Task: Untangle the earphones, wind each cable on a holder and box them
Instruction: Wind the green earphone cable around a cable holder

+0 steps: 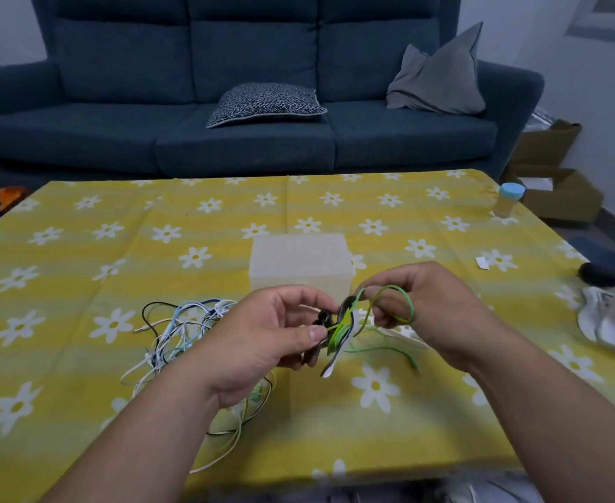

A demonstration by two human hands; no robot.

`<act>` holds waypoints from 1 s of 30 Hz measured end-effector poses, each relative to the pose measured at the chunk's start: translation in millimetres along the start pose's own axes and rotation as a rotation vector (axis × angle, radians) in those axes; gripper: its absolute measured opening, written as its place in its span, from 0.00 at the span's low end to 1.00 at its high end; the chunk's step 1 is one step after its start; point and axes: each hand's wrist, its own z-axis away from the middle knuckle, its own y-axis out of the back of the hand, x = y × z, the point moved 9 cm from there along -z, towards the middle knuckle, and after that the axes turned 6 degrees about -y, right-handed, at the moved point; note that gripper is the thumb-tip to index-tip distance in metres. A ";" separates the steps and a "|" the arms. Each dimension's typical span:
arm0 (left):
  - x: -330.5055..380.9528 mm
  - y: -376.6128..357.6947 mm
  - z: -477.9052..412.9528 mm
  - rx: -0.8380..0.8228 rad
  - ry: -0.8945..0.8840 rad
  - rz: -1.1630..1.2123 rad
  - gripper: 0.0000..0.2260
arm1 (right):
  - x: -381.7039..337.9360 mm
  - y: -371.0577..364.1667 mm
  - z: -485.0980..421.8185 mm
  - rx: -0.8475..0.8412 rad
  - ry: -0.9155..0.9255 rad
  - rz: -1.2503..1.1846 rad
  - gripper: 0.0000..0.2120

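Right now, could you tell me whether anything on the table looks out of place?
Yes: a tangled heap of cables lies beside the left hand, and a white paper scrap lies loose near the right edge of the table. Nothing spilled.

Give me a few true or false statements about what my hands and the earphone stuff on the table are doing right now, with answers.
1. The left hand holds the holder with green cable wound on it. True.
2. The right hand is empty. False: it holds a loop of the green cable.
3. The tangle of other cables lies on the table, on the left hand's side. True.
4. The translucent box is held in the right hand. False: it stands on the table beyond the hands.
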 end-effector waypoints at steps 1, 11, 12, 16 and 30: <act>-0.8 0.4 0.0 -0.004 0.005 -0.024 0.10 | 0.2 3.4 -0.1 0.012 0.001 -0.004 0.10; -2.2 -1.7 0.3 -0.042 0.044 -0.135 0.11 | -0.4 2.0 1.5 0.040 0.028 0.102 0.09; -2.2 -1.8 0.2 -0.041 0.038 -0.129 0.10 | 0.0 1.6 0.8 0.044 0.028 0.114 0.09; 4.5 -2.4 -0.3 -0.004 -0.037 -0.028 0.10 | 6.4 -2.2 0.0 0.021 0.006 0.240 0.08; 14.7 38.2 -1.2 0.466 -0.205 0.461 0.11 | 17.0 -56.2 12.3 -0.286 -0.052 0.420 0.10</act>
